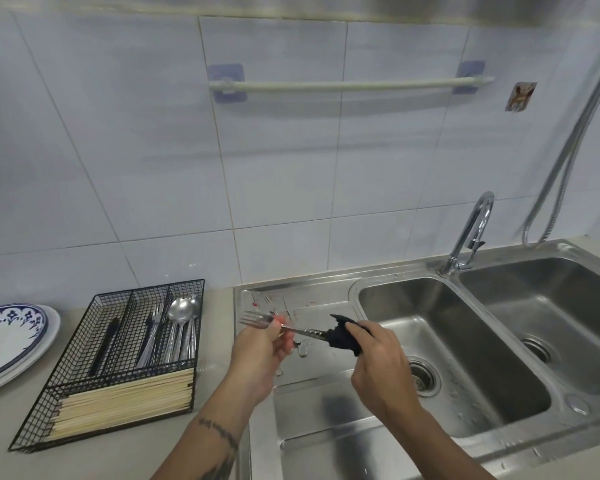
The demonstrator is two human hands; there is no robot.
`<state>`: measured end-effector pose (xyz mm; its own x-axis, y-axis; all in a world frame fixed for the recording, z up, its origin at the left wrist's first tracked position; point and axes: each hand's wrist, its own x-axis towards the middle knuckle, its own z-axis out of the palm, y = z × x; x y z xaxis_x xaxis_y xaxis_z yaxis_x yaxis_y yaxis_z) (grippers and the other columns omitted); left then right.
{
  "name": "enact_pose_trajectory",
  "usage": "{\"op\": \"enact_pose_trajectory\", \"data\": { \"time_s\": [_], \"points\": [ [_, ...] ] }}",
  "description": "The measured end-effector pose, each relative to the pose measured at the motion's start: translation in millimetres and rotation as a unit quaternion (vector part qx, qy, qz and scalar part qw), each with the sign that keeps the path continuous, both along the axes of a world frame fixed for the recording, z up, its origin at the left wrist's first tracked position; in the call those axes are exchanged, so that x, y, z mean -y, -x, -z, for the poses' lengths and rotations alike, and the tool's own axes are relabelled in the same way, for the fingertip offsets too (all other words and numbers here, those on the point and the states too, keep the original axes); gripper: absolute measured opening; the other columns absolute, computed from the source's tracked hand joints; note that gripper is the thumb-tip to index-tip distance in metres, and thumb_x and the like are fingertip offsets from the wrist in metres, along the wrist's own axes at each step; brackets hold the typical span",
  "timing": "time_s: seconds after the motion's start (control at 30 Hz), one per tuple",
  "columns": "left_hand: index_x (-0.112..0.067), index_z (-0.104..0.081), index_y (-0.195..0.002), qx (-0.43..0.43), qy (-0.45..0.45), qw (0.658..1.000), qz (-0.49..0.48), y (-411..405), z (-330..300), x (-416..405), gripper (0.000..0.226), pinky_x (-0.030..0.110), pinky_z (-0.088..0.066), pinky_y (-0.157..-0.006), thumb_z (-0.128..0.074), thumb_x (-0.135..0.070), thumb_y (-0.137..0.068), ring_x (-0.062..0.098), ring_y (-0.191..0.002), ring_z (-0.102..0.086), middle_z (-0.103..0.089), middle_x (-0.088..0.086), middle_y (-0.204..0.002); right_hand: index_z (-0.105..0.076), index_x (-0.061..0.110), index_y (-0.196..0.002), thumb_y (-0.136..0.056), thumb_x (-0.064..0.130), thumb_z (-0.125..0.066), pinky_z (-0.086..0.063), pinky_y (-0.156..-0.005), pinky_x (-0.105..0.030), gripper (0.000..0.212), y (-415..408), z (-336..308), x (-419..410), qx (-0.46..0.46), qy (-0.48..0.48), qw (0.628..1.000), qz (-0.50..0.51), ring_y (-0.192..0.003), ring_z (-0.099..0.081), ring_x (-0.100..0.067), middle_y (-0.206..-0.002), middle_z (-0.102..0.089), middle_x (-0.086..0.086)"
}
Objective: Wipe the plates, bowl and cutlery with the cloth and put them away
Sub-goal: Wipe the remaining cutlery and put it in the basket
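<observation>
Your left hand (260, 344) pinches the fork (281, 326) over the sink's drainboard (312, 382), right hand (378, 362) gripping the cloth (340, 336) around its handle. Plates (11, 344) and caddy (125, 355) cutlery look done; no bowl visible.

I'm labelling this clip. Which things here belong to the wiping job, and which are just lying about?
Job: silver metal fork in left hand; dark cloth in right hand; black wire cutlery tray; blue-patterned white plates.
Lying about: chrome tap; white towel rail; steel hose.
</observation>
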<state>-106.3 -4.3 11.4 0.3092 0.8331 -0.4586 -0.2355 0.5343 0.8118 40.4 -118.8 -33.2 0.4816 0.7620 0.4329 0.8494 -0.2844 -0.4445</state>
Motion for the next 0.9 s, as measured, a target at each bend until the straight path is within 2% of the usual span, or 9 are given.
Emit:
{"op": "enact_pose_trajectory", "data": {
  "time_s": [0.13,0.2,0.3,0.37,0.43,0.53,0.7,0.83,0.9],
  "points": [
    [-0.008,-0.073,-0.086,-0.093,-0.143,0.984,0.047,1.9,3.3,-0.7,0.023,0.046,-0.059,-0.087,-0.057,0.007,-0.095,0.028,-0.086,-0.071,-0.075,0.008,-0.089,-0.065,0.015,-0.121,-0.069,-0.011,-0.059,-0.042,-0.087,-0.024,0.058,8.8,-11.3,-9.3,-0.01,-0.035,0.999,-0.018,-0.102,-0.055,-0.021,-0.115,-0.062,0.002],
    [-0.013,-0.076,-0.082,-0.139,-0.239,0.958,0.081,5.1,3.1,1.8,0.025,0.052,-0.058,-0.08,-0.063,0.007,-0.09,0.031,-0.085,-0.072,-0.075,0.005,-0.082,-0.062,0.016,-0.124,-0.072,-0.009,-0.057,-0.046,-0.089,-0.026,0.058,13.1,-15.5,-14.9,-0.016,-0.05,0.998,-0.041,-0.104,-0.054,-0.02,-0.118,-0.06,0.002],
    [-0.012,-0.077,-0.08,-0.149,-0.325,0.928,0.108,10.0,5.2,2.9,0.024,0.035,-0.054,-0.068,-0.067,0.009,-0.086,0.03,-0.079,-0.068,-0.073,0.011,-0.081,-0.06,0.015,-0.127,-0.074,-0.008,-0.055,-0.047,-0.091,-0.029,0.058,19.2,-15.1,-20.4,-0.03,-0.064,0.995,-0.065,-0.107,-0.052,-0.019,-0.123,-0.057,0.002],
    [-0.013,-0.076,-0.078,-0.14,-0.382,0.907,0.11,13.2,6.8,0.8,0.027,0.031,-0.056,-0.071,-0.068,0.012,-0.084,0.025,-0.08,-0.069,-0.071,0.01,-0.081,-0.059,0.015,-0.128,-0.075,-0.007,-0.056,-0.048,-0.093,-0.029,0.057,22.1,-9.3,-20.8,-0.029,-0.056,0.994,-0.09,-0.108,-0.053,-0.018,-0.123,-0.057,0.002],
    [-0.02,-0.076,-0.076,-0.139,-0.417,0.891,0.116,16.3,9.6,-1.7,0.033,0.034,-0.058,-0.079,-0.07,0.012,-0.082,0.023,-0.082,-0.069,-0.071,0.006,-0.083,-0.059,0.017,-0.128,-0.076,-0.004,-0.059,-0.049,-0.091,-0.029,0.056,19.8,-0.8,-19.1,-0.015,-0.032,0.994,-0.103,-0.107,-0.053,-0.016,-0.121,-0.058,0.004],
    [-0.02,-0.076,-0.074,-0.142,-0.417,0.889,0.127,18.4,12.7,-0.8,0.035,0.038,-0.058,-0.081,-0.07,0.013,-0.081,0.023,-0.081,-0.07,-0.072,0.007,-0.081,-0.061,0.017,-0.126,-0.078,-0.001,-0.059,-0.053,-0.088,-0.033,0.052,12.9,2.5,-17.2,-0.014,-0.009,0.996,-0.091,-0.105,-0.054,-0.017,-0.118,-0.06,0.004],
    [-0.011,-0.077,-0.076,-0.108,-0.365,0.916,0.131,17.3,10.6,-1.8,0.029,0.036,-0.058,-0.08,-0.068,0.016,-0.081,0.028,-0.081,-0.071,-0.074,0.011,-0.08,-0.06,0.016,-0.127,-0.078,0.002,-0.05,-0.049,-0.09,-0.028,0.053,16.2,-6.7,-19.0,0.012,-0.009,0.989,-0.147,-0.11,-0.051,-0.017,-0.122,-0.059,0.002],
    [-0.007,-0.076,-0.078,-0.082,-0.328,0.935,0.112,17.0,3.3,-4.7,0.028,0.035,-0.059,-0.08,-0.063,0.017,-0.084,0.028,-0.082,-0.07,-0.075,0.016,-0.083,-0.06,0.017,-0.127,-0.076,0.001,-0.054,-0.05,-0.093,-0.035,0.054,4.4,-3.9,-21.2,-0.007,0.022,0.994,-0.104,-0.11,-0.052,-0.018,-0.122,-0.058,0.003],
    [-0.009,-0.074,-0.077,-0.068,-0.32,0.94,0.095,17.8,0.5,-6.7,0.028,0.03,-0.058,-0.079,-0.063,0.016,-0.083,0.023,-0.083,-0.07,-0.075,0.015,-0.085,-0.06,0.017,-0.127,-0.077,0.003,-0.051,-0.048,-0.095,-0.03,0.053,9.5,-9.7,-22.9,-0.01,0.008,0.991,-0.132,-0.11,-0.051,-0.016,-0.122,-0.058,0.003]
  ]
}}
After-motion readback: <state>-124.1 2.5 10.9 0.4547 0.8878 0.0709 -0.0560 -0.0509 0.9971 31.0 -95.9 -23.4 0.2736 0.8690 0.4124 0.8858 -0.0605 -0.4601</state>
